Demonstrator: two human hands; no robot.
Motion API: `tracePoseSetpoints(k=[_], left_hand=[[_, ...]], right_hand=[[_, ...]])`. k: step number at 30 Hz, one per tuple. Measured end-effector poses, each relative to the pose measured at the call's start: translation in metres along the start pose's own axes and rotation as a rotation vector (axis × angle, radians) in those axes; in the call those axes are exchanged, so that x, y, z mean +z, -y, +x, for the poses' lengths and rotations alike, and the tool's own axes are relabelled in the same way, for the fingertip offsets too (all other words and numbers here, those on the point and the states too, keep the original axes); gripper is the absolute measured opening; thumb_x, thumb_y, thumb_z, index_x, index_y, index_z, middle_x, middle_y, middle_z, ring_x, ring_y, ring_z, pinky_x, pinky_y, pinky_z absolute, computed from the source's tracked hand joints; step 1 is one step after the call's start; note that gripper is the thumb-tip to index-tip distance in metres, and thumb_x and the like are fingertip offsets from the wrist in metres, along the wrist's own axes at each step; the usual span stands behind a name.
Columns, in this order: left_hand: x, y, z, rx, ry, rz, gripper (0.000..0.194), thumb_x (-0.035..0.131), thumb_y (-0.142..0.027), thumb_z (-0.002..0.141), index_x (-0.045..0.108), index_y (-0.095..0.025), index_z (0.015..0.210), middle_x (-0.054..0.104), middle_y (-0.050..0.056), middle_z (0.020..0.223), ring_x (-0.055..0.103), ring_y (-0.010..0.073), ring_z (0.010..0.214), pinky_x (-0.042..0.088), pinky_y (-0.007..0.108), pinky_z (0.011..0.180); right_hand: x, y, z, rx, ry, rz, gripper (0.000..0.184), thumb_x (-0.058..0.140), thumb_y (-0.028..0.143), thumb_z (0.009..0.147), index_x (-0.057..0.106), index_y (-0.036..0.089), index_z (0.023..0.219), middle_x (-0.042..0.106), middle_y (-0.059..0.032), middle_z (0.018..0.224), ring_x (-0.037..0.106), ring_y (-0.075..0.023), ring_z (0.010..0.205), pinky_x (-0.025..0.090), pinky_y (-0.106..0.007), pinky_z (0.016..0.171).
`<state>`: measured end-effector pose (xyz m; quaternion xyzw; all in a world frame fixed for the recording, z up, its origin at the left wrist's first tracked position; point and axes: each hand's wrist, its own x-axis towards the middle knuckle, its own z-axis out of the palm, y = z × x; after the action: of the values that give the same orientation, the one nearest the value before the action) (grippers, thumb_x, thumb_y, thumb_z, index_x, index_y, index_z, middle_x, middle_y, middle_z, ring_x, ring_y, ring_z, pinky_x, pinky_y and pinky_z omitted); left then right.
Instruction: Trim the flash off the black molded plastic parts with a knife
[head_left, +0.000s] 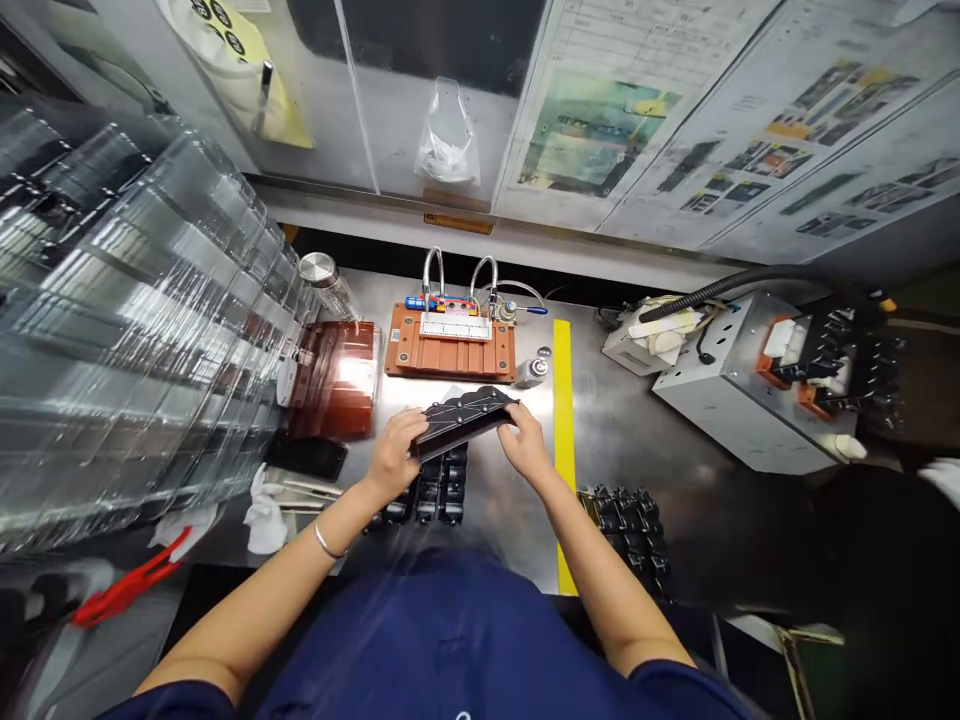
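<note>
Between my two hands is a long black plastic part (461, 420) with small round studs along its face. My left hand (396, 450) grips its left end, and my right hand (523, 440) grips its right end, fingers closed around the edges. The part is held tilted above the metal bench, its right end higher in view. Below it lies a group of black moulded parts (441, 485), partly covered by it. Just beyond my hands sits an orange-brown fixture (450, 355) with metal tubes rising at its back.
Tall stacks of clear plastic trays (187, 300) crowd the left. A reddish-brown box (337, 380) and a dark phone-like slab (307, 457) lie beside them. Yellow tape (564, 430) crosses the bench. More black parts (626, 530) and a grey machine (739, 385) are on the right.
</note>
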<state>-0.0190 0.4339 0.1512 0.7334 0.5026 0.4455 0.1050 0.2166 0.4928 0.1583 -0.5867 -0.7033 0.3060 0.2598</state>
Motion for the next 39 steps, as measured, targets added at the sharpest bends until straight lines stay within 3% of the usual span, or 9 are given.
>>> tracePoseSetpoints(k=[3,6,10,13,19,23,27,33,39], left_hand=[[-0.012,-0.02,-0.009,0.153,-0.053,0.046,0.043,0.049,-0.005,0.081,0.044,-0.024,0.119,0.065,0.01,0.109,0.058,0.0228,0.113,0.052,0.049,0.092],[-0.016,-0.034,-0.018,0.191,-0.034,0.144,0.041,0.044,-0.006,0.084,0.043,-0.026,0.12,0.066,0.009,0.11,0.058,0.0217,0.115,0.051,0.049,0.094],[-0.025,-0.051,-0.038,0.192,-0.083,0.219,0.043,0.044,-0.006,0.084,0.041,-0.025,0.122,0.067,0.009,0.112,0.056,0.0206,0.117,0.051,0.047,0.094],[-0.056,-0.061,-0.046,0.144,-0.095,0.313,0.045,0.046,-0.005,0.082,0.041,-0.024,0.122,0.065,0.01,0.113,0.055,0.0214,0.118,0.053,0.046,0.092],[-0.217,-0.05,-0.003,-0.033,-0.191,0.663,0.035,0.058,-0.022,0.083,0.045,-0.024,0.116,0.061,0.008,0.116,0.057,0.0238,0.113,0.048,0.046,0.098],[-0.328,-0.003,0.064,-0.639,-0.329,0.975,0.052,0.06,-0.037,0.084,0.037,-0.013,0.124,0.058,0.01,0.12,0.057,0.0287,0.111,0.048,0.05,0.094],[-0.389,0.06,0.113,-0.728,-0.362,1.011,0.045,0.052,-0.026,0.089,0.035,0.0,0.121,0.056,0.022,0.12,0.056,0.0331,0.111,0.046,0.053,0.091],[-0.426,0.128,0.126,-0.635,-0.143,0.987,0.019,0.043,-0.012,0.086,0.057,-0.005,0.097,0.06,0.026,0.112,0.052,0.0379,0.113,0.042,0.056,0.089],[-0.427,0.106,0.072,-0.426,0.091,0.897,0.026,0.044,-0.036,0.089,0.064,-0.019,0.085,0.067,0.008,0.094,0.059,0.0239,0.094,0.044,0.038,0.084]], right_hand=[[0.0,0.032,-0.026,0.044,0.167,-0.204,0.022,0.044,0.014,0.076,0.06,0.017,0.091,0.069,-0.0083,0.079,0.065,-0.0224,0.075,0.051,-0.032,0.069],[0.014,0.071,-0.062,-0.122,0.428,-0.149,0.019,0.047,0.018,0.08,0.059,0.018,0.096,0.069,-0.005,0.07,0.064,-0.0203,0.06,0.048,-0.029,0.059],[0.018,0.096,-0.096,-0.287,0.709,0.356,0.026,0.052,0.024,0.082,0.057,0.019,0.107,0.071,-0.0005,0.073,0.064,-0.0148,0.057,0.05,-0.024,0.055],[0.009,0.085,-0.094,-0.127,0.627,0.666,0.035,0.053,0.034,0.084,0.057,0.02,0.115,0.072,-0.0033,0.085,0.066,-0.0139,0.062,0.055,-0.028,0.06],[-0.009,0.046,-0.078,0.143,0.253,0.561,0.044,0.063,0.049,0.072,0.065,0.015,0.101,0.072,-0.0083,0.078,0.068,-0.0203,0.066,0.058,-0.039,0.069],[-0.01,0.04,-0.09,0.195,0.207,0.496,0.047,0.065,0.053,0.066,0.068,0.015,0.095,0.073,-0.009,0.076,0.069,-0.0231,0.067,0.058,-0.039,0.068],[0.022,0.054,-0.111,0.207,0.152,0.508,0.046,0.065,0.056,0.064,0.071,0.018,0.09,0.073,-0.0089,0.073,0.07,-0.0261,0.067,0.059,-0.039,0.066],[0.102,0.11,-0.125,0.058,0.233,0.439,0.04,0.059,0.056,0.073,0.074,0.024,0.089,0.074,-0.0067,0.076,0.071,-0.0274,0.07,0.06,-0.038,0.064],[0.135,0.204,-0.088,-0.3,0.296,0.277,0.033,0.053,0.047,0.083,0.073,0.021,0.086,0.074,-0.0075,0.076,0.069,-0.024,0.068,0.057,-0.034,0.066]])
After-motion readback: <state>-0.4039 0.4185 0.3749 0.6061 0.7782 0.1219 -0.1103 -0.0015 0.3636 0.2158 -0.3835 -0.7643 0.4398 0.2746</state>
